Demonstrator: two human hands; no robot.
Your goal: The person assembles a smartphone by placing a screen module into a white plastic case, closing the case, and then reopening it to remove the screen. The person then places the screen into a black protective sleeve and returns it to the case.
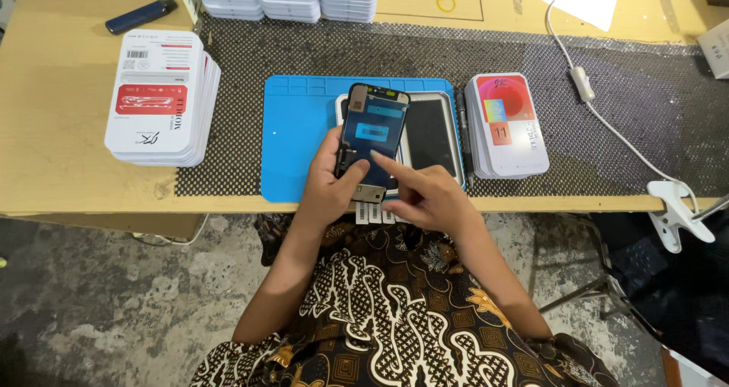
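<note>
**Blue mat, phone screen part held above it**

Head view: the left hand (330, 186) grips a dark phone screen panel (372, 132) by its lower edge, fingers closed round it, tilted above the blue mat (292, 140). The right hand (425, 197) points its index finger at the panel's lower face, other fingers curled. A white tray (437, 136) lies behind; stacked white packages (507, 125) sit just beside it.

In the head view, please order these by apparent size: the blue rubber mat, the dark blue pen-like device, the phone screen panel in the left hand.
1. Blue rubber mat, clearly largest.
2. Phone screen panel, held up nearer the camera, so it may look enlarged.
3. Dark blue pen-like device, smallest.
</note>
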